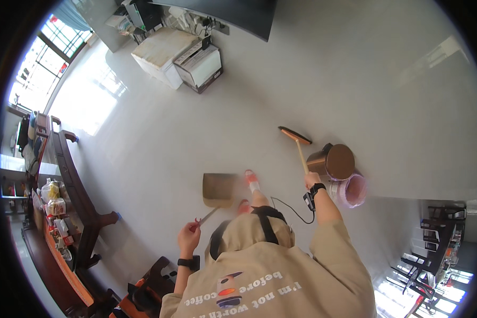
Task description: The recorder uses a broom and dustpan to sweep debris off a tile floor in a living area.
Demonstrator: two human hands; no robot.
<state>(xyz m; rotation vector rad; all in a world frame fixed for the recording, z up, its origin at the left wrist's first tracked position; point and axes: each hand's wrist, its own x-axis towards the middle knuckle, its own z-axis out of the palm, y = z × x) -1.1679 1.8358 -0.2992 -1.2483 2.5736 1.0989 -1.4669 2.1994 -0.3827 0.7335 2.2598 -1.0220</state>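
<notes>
My left hand grips the handle of a dustpan, whose wide pan is at or just above the floor, left of my pink slippers. In my right hand is the wooden handle of a broom; its orange head with dark bristles lies farther forward. A brown cylindrical bin stands just right of the broom handle, and behind my right hand's far side is a bucket with a pink liner. Both wrists wear dark straps with small devices.
A white foam box and a carton sit on the floor ahead. Along the left is a dark wooden table bearing bags and packages. An orange-and-dark wooden chair is at lower left. Dark chairs and a table stand at far right.
</notes>
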